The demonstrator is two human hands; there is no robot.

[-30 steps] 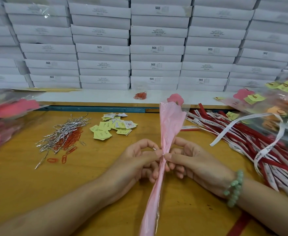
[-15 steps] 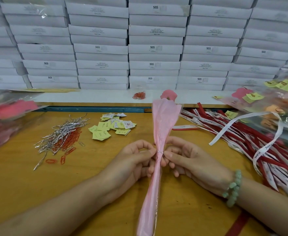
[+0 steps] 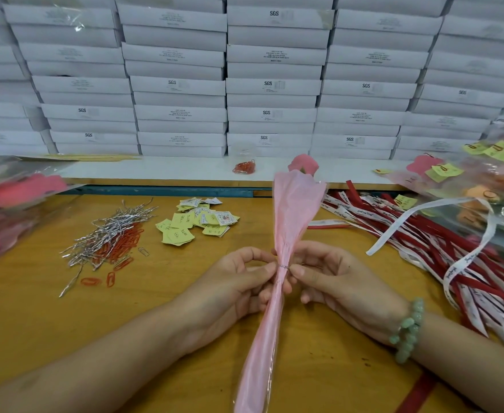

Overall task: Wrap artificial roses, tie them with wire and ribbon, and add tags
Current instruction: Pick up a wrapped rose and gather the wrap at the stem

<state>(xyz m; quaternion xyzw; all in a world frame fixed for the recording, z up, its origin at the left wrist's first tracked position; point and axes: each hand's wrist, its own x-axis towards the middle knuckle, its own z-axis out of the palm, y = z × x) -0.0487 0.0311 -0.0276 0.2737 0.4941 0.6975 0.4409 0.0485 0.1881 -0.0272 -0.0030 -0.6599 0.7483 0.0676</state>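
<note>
Left hand (image 3: 232,281) and right hand (image 3: 343,281) both have fingers pinched on the wire (image 3: 283,266) around the neck of the wrapped rose (image 3: 295,210), held up over the bench (image 3: 36,317). Thumbs sit wider apart than a second ago, so the loop shows.

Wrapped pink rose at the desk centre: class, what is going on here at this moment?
A person holds a rose in pink wrap over the wooden table. The left hand and right hand both pinch at the thin wire around the wrap's narrow waist. Spare wire ties, yellow tags and red-and-white ribbons lie on the table; no ribbon or tag is on this rose yet.
</note>
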